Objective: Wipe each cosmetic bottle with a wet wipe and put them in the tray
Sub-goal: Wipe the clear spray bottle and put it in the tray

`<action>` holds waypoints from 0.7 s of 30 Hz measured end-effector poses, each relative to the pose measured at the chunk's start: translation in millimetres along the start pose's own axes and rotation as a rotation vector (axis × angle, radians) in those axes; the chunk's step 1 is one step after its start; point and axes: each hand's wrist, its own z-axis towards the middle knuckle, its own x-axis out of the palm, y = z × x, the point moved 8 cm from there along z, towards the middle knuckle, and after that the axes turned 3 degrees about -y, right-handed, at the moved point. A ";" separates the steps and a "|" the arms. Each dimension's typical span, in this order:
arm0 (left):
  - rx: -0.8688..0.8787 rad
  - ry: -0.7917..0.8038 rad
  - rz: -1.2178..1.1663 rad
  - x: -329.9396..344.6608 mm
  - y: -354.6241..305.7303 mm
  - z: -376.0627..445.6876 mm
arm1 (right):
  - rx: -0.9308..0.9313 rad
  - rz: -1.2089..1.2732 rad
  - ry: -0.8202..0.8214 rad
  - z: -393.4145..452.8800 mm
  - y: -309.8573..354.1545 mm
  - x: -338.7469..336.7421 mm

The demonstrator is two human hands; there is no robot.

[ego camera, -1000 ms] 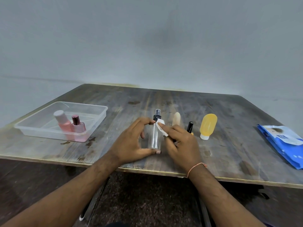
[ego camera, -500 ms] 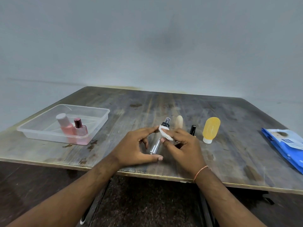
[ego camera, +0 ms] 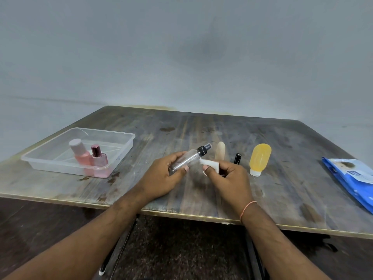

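Clear spray bottle (ego camera: 189,159) is up off the table (ego camera: 282,195), tilted, black nozzle pointing far-right, gripped round its body by the left hand (ego camera: 161,178). Right hand (ego camera: 228,178) pinches a white wet wipe (ego camera: 210,164) just beside the bottle's neck. Behind them lie a beige bottle (ego camera: 220,151), a black-capped bottle (ego camera: 237,158) and a yellow bottle (ego camera: 259,161). Far left, the tray (ego camera: 40,158) holds two pink bottles (ego camera: 88,158). Blue wipes pack (ego camera: 351,178) far right.
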 end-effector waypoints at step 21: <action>0.013 0.316 0.028 25.4 -11.0 -8.4 | 0.296 0.509 0.060 0.3 0.2 -2.5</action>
